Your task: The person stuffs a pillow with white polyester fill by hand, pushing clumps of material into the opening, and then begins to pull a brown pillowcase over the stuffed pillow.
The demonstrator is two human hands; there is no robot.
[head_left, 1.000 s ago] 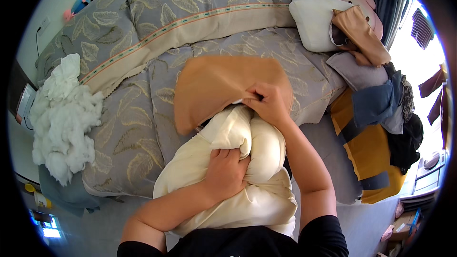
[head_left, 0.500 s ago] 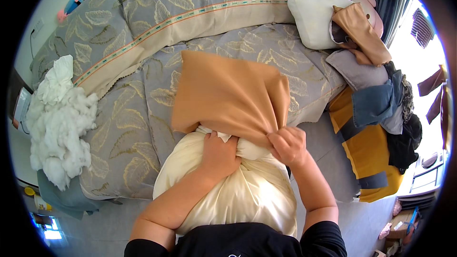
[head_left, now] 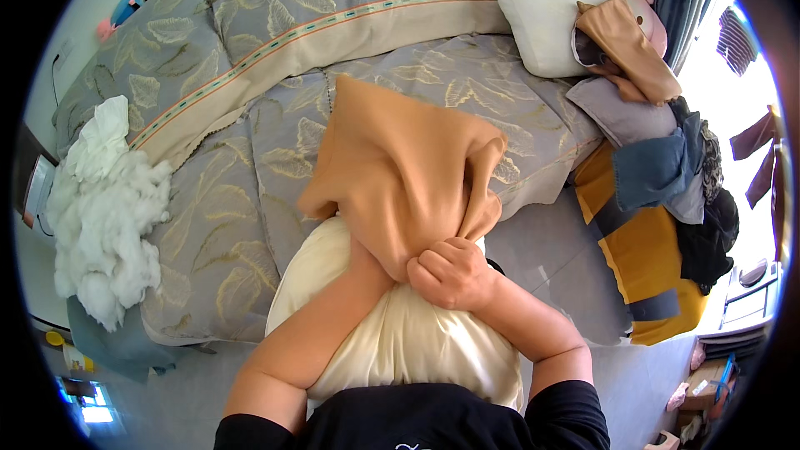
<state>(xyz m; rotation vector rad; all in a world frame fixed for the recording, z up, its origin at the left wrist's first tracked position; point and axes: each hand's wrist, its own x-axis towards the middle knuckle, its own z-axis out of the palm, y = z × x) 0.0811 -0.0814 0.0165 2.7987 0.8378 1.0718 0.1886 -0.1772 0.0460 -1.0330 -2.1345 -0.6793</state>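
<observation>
A smooth tan cushion cover (head_left: 400, 150) lies bunched over the top of a plump cream satin bag (head_left: 433, 342), which stands against my body. My right hand (head_left: 450, 273) is closed in a fist on the near edge of the tan cover, close to its middle. My left hand (head_left: 372, 260) reaches under that same edge, over the cream bag. Only its wrist and a little of its back show, and the tan fabric hides its fingers. Where the bag's gathered mouth lies, the cover blocks the view.
Ahead spreads a bed (head_left: 208, 258) with a grey leaf-patterned cover. White fluffy stuffing (head_left: 108, 225) is heaped at its left edge. To the right lie a white pillow (head_left: 542, 33), another tan cover (head_left: 629, 50), a grey cushion (head_left: 621, 112) and piled clothes (head_left: 708, 233) over a mustard cloth (head_left: 637, 258).
My right hand has moved left, carrying the tan cover's edge inward. The cover now drapes over my left hand, which showed before on the cream bag's gathered mouth.
</observation>
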